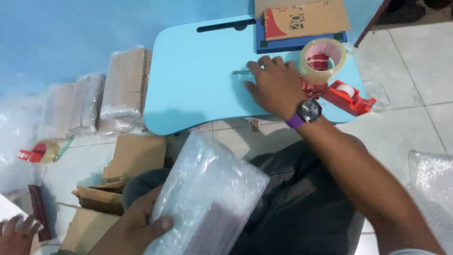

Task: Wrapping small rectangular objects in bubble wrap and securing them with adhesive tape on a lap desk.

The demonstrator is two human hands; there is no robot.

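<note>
My left hand (141, 224) grips a box wrapped in bubble wrap (210, 198), held over my lap. My right hand (276, 85), with a purple-strapped watch on its wrist, lies flat on the light blue lap table (198, 89). Its fingertips touch a small thin metal object (240, 72) lying on the table. Just right of that hand stands a big roll of clear tape in a red dispenser (323, 59), and a smaller red tape dispenser (349, 97) sits near the table's right edge.
Several bubble-wrapped parcels (94, 101) stand against the blue wall at left. Flattened cardboard (127, 165) lies on the tiled floor, a red tape dispenser (40, 152) beside it. A cardboard box (302, 19) rests on a blue board behind the table. Another person's hand (16, 233) shows bottom left.
</note>
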